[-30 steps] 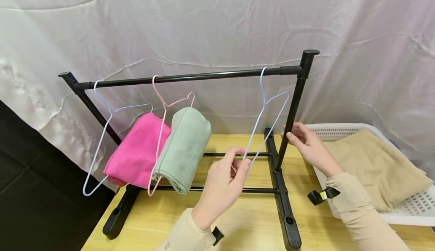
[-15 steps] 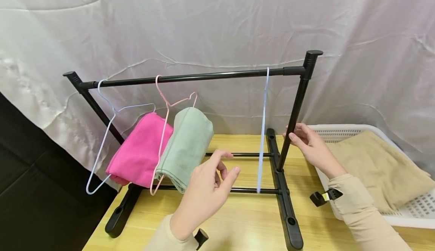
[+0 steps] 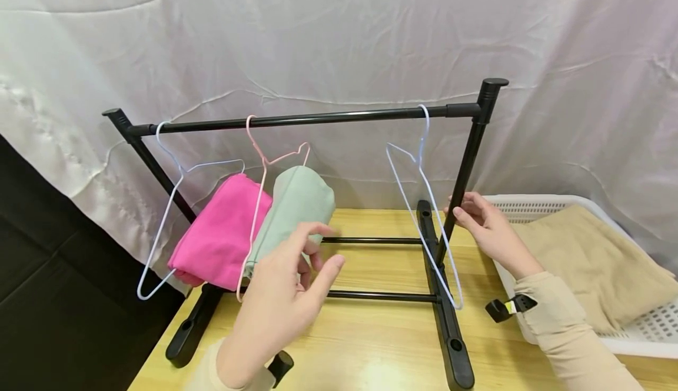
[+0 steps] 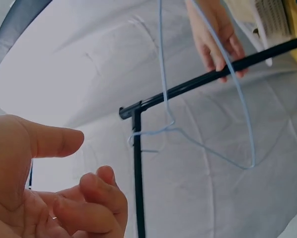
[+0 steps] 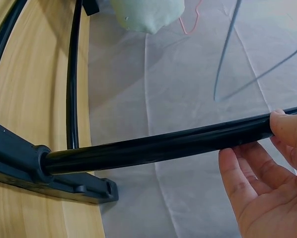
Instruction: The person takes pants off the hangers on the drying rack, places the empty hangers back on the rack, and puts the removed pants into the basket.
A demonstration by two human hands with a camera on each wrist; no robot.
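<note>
My left hand is in front of the green cloth, fingers loosely bent and holding nothing. That cloth is folded over a pink hanger on the black garment rack. A bare blue hanger hangs near the rack's right end, turned at an angle. In the right wrist view, my right hand grips the rack's right post between thumb and fingers. Left of the green cloth, a bright pink cloth hangs on another blue hanger.
A white plastic basket with a folded beige cloth stands right of the rack on the wooden table. Pale fabric forms the backdrop. A black surface lies at the left.
The left hand has let go of the right-hand blue hanger and moved left and toward the person. The freed hanger has swung round on the bar. The right hand stays on the post.
</note>
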